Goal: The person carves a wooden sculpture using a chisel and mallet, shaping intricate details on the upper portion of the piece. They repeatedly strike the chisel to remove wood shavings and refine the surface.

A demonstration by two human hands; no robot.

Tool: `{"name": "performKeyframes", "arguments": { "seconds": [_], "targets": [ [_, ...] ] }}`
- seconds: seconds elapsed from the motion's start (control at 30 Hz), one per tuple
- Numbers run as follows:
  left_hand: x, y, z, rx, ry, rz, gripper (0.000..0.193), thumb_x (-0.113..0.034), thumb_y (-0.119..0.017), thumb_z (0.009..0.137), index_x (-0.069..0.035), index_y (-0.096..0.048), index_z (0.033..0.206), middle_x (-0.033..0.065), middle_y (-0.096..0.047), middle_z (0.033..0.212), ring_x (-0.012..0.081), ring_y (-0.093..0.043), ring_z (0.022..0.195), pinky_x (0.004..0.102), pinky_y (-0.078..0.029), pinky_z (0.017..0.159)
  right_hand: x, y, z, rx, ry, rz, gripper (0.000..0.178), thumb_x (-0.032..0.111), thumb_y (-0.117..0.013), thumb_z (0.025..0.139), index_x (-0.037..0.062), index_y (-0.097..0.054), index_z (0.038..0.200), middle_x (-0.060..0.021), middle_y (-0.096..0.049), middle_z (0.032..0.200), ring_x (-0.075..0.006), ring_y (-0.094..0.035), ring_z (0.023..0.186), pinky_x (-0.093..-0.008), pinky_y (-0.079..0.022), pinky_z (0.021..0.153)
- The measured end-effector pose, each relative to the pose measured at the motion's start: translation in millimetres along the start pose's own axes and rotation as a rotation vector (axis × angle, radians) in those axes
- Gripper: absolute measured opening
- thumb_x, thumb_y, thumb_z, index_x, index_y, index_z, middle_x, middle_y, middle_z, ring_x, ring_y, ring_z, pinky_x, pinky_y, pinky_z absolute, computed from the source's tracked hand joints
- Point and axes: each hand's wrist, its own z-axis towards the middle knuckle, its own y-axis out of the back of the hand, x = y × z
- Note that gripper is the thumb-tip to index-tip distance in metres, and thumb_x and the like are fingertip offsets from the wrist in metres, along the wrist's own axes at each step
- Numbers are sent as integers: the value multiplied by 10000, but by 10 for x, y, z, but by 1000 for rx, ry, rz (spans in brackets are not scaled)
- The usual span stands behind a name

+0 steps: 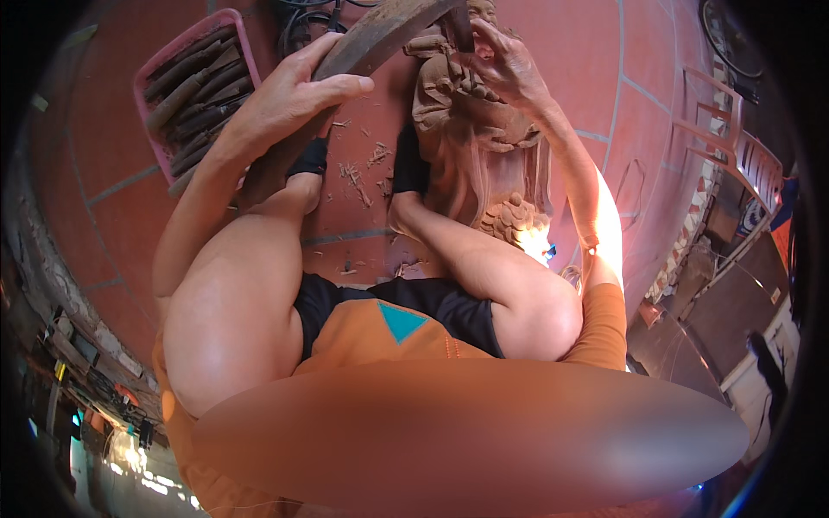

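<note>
A long, curved piece of dark wood [380, 36] slants up across the top of the view. My left hand [294, 91] is closed round its lower part, the thumb lying along it. On the right, my right hand [509, 71] has its fingers bent around a dark, narrow piece [463, 33], whose kind I cannot make out. That hand is beside the upper part of a carved wooden figure [509, 168], which lies lengthwise on the floor. The figure's head partly shows beyond my fingers. Some fingers of both hands are hidden.
A pink tray [142, 104] full of wooden-handled tools [203, 82] stands at the left. Wood shavings [354, 180] litter the red tiled floor [112, 233] between my feet. Dark cables [306, 22] lie at the top. A plastic chair [734, 147] is at the far right.
</note>
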Motion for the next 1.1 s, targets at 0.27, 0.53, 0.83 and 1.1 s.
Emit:
{"name": "performKeyframes", "arguments": {
  "seconds": [0.27, 0.53, 0.83, 1.1],
  "targets": [
    [-38, 139, 33, -206, -65, -62, 410, -305, -711, 942, -98, -585, 1272, -19, -565, 750, 71, -535, 561, 236, -422, 510, -40, -6, 21, 32, 26, -27, 423, 276, -757, 949, 70, -589, 1278, -111, -759, 1082, -245, -737, 968, -383, -550, 857],
    [134, 46, 27, -24, 27, -47, 297, -326, -717, 933, -110, -609, 1106, -35, -536, 705, 56, -526, 553, 224, -409, 492, -119, 17, 65, 179, -72, 413, 315, 159, -636, 1024, 51, -553, 1309, -96, -741, 1120, -184, -725, 989, -338, -551, 874],
    [128, 92, -161, -164, 33, -31, 377, -374, -743, 891, -105, -645, 1137, -18, -580, 762, 70, -567, 620, 244, -466, 547, 339, 11, 4, 184, 139, 154, 304, 149, -646, 995, 84, -552, 1276, -138, -717, 900, -257, -708, 845, -401, -522, 776],
    [136, 106, -219, -174, -56, 0, 459, -373, -769, 875, -91, -656, 1219, -3, -618, 803, 77, -572, 643, 252, -473, 572, 219, 36, 38, 218, 23, 99, 309, 152, -678, 997, 58, -568, 1270, -93, -721, 972, -192, -731, 943, -354, -553, 869]
  ]
}}
